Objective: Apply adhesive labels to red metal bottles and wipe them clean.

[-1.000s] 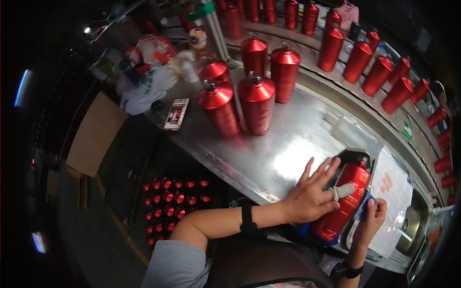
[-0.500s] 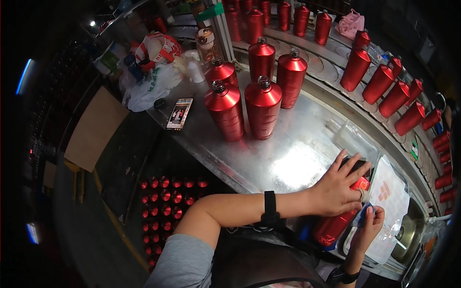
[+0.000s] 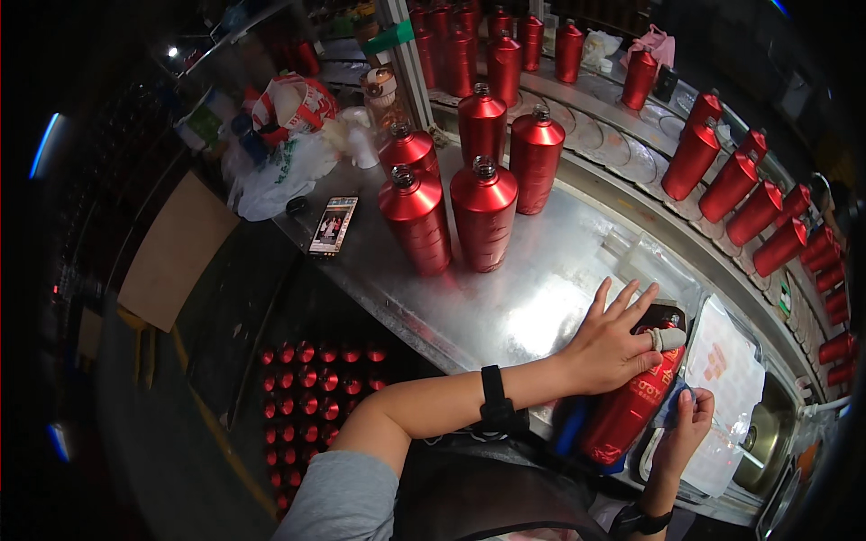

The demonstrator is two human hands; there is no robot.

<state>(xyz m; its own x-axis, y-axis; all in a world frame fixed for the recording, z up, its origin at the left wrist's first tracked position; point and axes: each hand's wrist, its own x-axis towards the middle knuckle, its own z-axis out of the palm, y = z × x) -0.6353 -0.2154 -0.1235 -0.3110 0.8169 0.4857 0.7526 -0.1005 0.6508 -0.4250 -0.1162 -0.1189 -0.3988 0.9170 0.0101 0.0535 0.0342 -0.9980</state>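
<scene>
A red metallic bottle [image 3: 621, 424] with pale markings lies slanted in front of me at the bench's near right, its neck pointing away. My left hand [image 3: 606, 350] rests over its upper part, fingers spread, with a beige finger cot [image 3: 667, 339] on one digit touching the bottle's surface. Beside the bottle's right side, my right hand [image 3: 686, 428] pinches a small blue cloth-like piece [image 3: 668, 408] between thumb and fingers. Under the bottle a dark support is partly hidden. To the right of the bottle lies a white sheet with reddish printed marks [image 3: 722, 361].
Several red bottles [image 3: 484, 216] stand upright on the metal bench [image 3: 406, 302] near a phone [image 3: 333, 225]. Beyond them a curved conveyor [image 3: 622, 149] carries more red bottles. Many bottle tops [image 3: 308, 377] show below left. A metal basin [image 3: 771, 442] sits far right.
My left hand has shifted left and slightly down along the bottle, uncovering more of its markings and its neck. Conveyor bottles have shifted position. My right hand still pinches the blue piece.
</scene>
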